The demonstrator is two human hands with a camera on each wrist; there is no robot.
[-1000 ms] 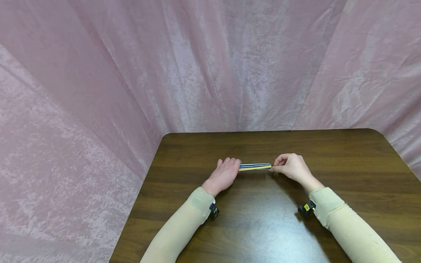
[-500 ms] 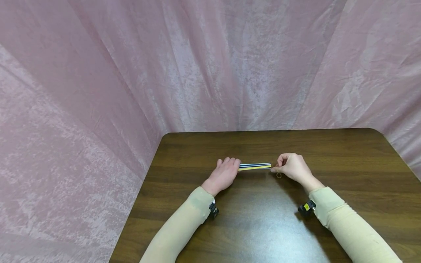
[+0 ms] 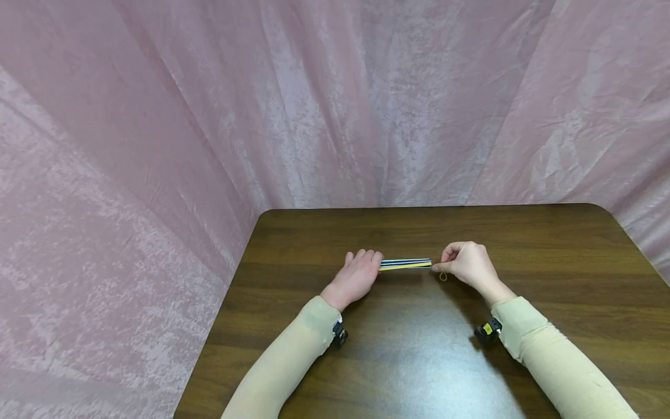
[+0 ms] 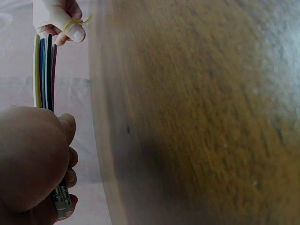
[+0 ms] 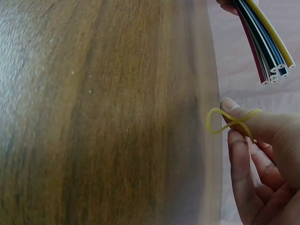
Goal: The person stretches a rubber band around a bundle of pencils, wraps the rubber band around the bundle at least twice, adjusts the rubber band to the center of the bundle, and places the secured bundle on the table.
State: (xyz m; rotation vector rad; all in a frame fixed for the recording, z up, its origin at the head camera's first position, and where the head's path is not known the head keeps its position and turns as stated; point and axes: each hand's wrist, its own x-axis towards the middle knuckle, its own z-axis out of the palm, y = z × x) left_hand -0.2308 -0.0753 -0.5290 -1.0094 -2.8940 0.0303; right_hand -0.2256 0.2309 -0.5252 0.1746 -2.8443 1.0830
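Note:
A bundle of several pencils (image 3: 405, 264) in yellow, blue, red and dark colours is gripped by my left hand (image 3: 355, 278), whose fingers wrap round its left part. Metal ferrules (image 4: 62, 204) stick out below that hand in the left wrist view. Flat, unsharpened ends (image 5: 276, 72) point toward my right hand (image 3: 468, 269). This hand holds a thin yellow rubber band (image 5: 215, 120), looped over the thumb and crossed so a small loop stands out. Its thumb tip is close to the pencil ends in the head view, but apart from them in the right wrist view.
A brown wooden table (image 3: 419, 355) with rounded far corners lies under both hands. Pink curtains (image 3: 324, 105) hang behind it and to the left. Small cameras (image 3: 489, 330) are strapped at both wrists.
My right hand has drawn slightly right from the pencil ends, and the rubber band's small loop now shows more clearly below it. The left hand and pencils have stayed nearly still.

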